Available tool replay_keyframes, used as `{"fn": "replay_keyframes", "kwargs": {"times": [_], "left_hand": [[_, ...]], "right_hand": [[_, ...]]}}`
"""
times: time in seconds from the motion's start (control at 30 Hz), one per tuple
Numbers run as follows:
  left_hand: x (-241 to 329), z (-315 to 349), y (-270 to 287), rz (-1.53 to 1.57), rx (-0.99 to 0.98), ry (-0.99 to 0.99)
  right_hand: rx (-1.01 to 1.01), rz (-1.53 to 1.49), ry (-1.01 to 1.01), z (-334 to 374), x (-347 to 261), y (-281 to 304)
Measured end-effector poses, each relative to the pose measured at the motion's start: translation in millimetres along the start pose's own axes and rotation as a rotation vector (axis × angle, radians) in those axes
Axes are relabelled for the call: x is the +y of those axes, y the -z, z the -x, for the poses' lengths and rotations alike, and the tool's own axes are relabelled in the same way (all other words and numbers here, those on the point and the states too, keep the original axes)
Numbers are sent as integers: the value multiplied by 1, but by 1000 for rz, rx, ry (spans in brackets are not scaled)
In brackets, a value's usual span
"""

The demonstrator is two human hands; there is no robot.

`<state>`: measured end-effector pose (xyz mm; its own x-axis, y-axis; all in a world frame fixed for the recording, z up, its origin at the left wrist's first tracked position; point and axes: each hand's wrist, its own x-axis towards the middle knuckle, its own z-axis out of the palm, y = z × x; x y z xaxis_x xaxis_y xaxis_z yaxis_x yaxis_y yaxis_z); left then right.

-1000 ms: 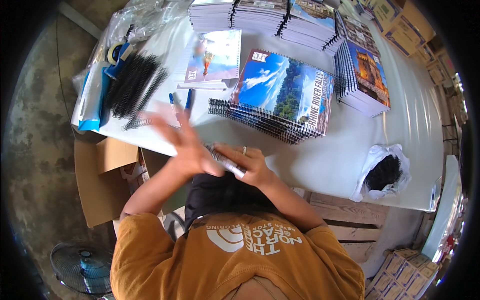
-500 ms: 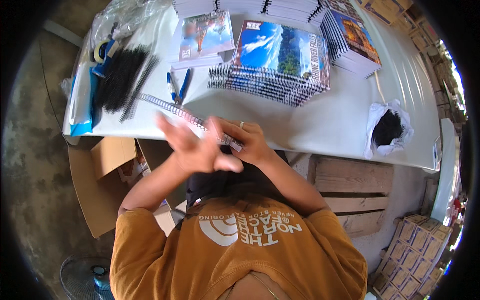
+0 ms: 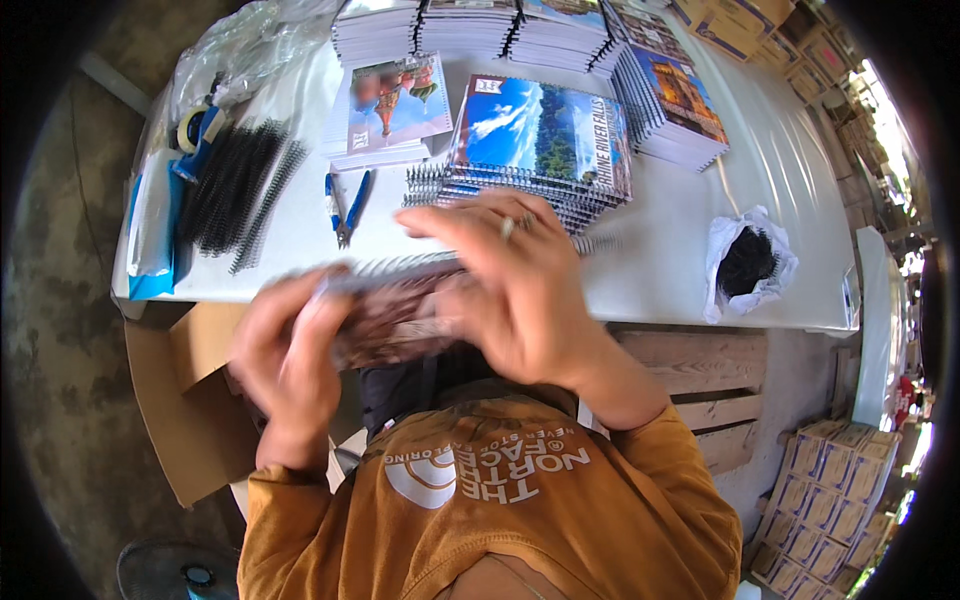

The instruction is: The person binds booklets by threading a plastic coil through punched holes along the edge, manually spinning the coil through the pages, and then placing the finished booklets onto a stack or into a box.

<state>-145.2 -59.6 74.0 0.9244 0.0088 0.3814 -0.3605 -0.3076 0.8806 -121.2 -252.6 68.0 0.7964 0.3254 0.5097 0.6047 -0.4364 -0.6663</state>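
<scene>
While a crumpled white bag (image 3: 722,248) holds black coils (image 3: 748,260), left fingers (image 3: 316,332) now join right fingers (image 3: 462,236) clamping a brownish coil-edged booklet (image 3: 390,328).

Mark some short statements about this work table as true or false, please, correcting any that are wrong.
1. The left hand grips the left end of a motion-blurred book. True.
2. The right hand is holding the blue-handled pliers. False: the pliers lie on the table, and the right hand is at the right part of the book.
3. A white bag with black contents sits on the right side of the table. True.
4. The pile of black coils lies to the right of the pliers. False: the pile of black coils is to their left.
5. A blue tape dispenser is beside the pile of black coils. True.
</scene>
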Motion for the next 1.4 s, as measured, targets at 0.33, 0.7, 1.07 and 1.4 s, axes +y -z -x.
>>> {"fn": "replay_keyframes", "kwargs": {"times": [0.33, 0.7, 1.07, 1.4], "left_hand": [[-61, -53, -42, 563, -440, 374], [-61, -78, -59, 274, -606, 74], [-98, -138, -153, -454, 98, -224], [-121, -122, -153, -338, 191, -324]], "right_hand": [[209, -634, -467, 14, 56, -23], [342, -7, -160, 18, 54, 1], [967, 32, -244, 33, 158, 27], [1220, 172, -196, 26, 194, -11]]}}
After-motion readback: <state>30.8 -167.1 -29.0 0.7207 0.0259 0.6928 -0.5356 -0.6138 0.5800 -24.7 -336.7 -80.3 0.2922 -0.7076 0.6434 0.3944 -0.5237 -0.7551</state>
